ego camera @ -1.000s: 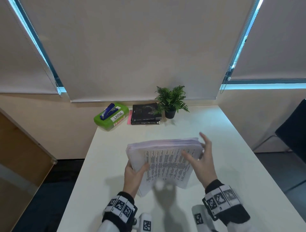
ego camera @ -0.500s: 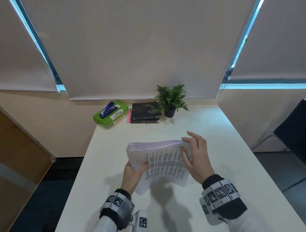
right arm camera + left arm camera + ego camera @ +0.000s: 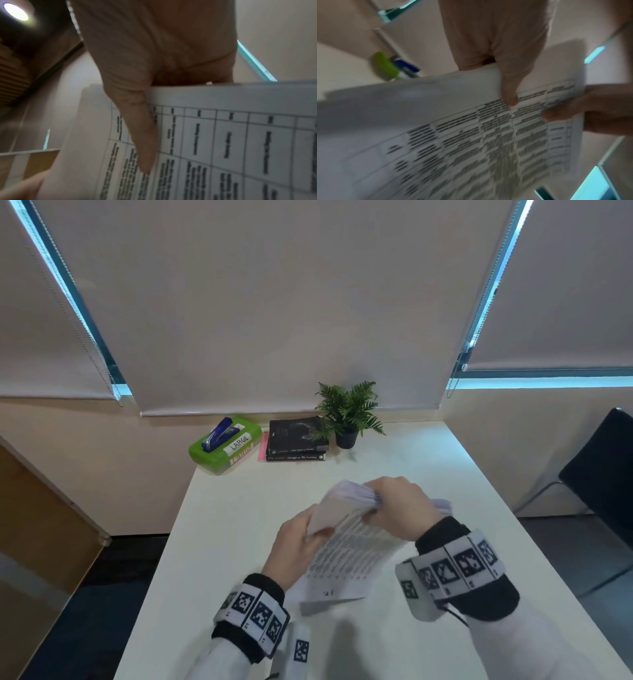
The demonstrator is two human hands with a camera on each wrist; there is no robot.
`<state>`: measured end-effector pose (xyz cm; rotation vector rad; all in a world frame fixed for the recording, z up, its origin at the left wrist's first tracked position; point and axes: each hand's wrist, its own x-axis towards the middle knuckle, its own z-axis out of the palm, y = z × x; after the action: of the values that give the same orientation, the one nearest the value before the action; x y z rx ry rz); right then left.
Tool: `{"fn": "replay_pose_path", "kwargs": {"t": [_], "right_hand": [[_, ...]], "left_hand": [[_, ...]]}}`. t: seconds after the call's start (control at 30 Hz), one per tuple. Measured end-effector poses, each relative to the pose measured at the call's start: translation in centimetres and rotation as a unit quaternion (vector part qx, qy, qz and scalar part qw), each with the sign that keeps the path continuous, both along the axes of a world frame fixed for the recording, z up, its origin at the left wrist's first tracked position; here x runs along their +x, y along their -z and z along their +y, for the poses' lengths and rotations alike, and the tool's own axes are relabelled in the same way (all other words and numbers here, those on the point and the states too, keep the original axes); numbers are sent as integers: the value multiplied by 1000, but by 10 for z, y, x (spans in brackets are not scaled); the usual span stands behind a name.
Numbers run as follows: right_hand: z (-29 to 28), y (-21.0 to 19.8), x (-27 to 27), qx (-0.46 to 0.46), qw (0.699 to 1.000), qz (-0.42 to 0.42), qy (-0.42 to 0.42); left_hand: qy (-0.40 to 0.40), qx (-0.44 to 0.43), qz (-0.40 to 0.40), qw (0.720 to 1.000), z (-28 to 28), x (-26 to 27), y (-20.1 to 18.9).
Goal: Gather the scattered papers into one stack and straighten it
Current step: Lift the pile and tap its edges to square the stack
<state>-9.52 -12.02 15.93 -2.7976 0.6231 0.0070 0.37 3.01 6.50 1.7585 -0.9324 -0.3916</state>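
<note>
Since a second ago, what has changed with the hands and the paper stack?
The right hand, open-fingered beside the white printed paper stack before, now grips its far edge from above. The stack has tipped steeper. The left hand still holds the left edge; green box, black books and potted fern unmoved.

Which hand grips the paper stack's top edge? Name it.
The right hand: it curls over the paper stack at its top edge, while the left hand grips the left side edge lower down.
</note>
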Motion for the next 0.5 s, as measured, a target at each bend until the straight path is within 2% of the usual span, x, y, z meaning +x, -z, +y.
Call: {"fn": "replay_pose_path", "kwargs": {"t": [0.1,0.13,0.2,0.27,0.3,0.33,0.4,0.5], "right_hand": [[-11,11,-11,86,995,-48,9],[-17,19,-18,125,989,-75,20],[-30,38,-34,195,970,-130,66],[-44,60,-51,274,938,-173,128],[-49,69,-59,319,916,-190,155],[-51,77,-66,364,891,-206,178],[-47,86,-76,446,841,-231,201],[-38,102,-83,517,795,-245,203]], "left_hand": [[8,37,-89,995,3,5,-15],[1,75,-124,989,8,8,-17],[-23,184,-201,962,23,18,-18],[-55,256,-208,942,43,28,-15],[-65,250,-167,951,53,33,-12],[-71,213,-91,970,61,37,-8],[-72,102,78,989,70,39,1],[-57,1,243,968,66,29,10]]}}
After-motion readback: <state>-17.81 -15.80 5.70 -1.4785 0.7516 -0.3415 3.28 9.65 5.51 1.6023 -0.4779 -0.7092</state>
